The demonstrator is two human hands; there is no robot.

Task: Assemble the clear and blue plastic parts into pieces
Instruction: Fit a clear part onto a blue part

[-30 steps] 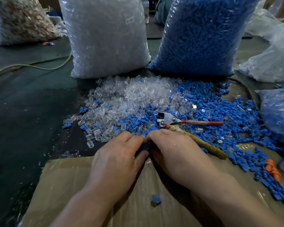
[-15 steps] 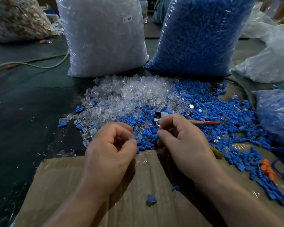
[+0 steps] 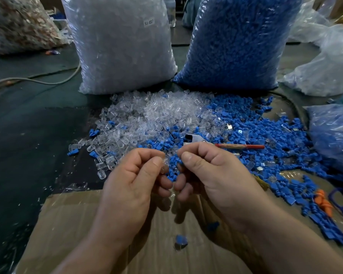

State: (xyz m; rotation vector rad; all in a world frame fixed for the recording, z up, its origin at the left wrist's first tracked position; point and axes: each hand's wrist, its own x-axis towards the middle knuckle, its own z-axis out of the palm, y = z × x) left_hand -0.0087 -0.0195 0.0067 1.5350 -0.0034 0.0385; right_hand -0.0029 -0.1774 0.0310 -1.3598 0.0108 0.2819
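Red-handled cutter [image 3: 240,146] lying ahead of me, flat cardboard [image 3: 77,234] nearest me, grey cable [image 3: 38,82] off to my left, orange cord [image 3: 323,202] at my right, crumpled plastic bags [image 3: 325,66] beyond it.

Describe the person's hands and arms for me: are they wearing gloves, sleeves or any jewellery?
Nothing is worn. The left hand and right hand are bare: no gloves, rings or tape. The forearms are uncovered to the picture's edge, with no sleeve, watch or bracelet in view. The visible thumbnails are short and unpainted.
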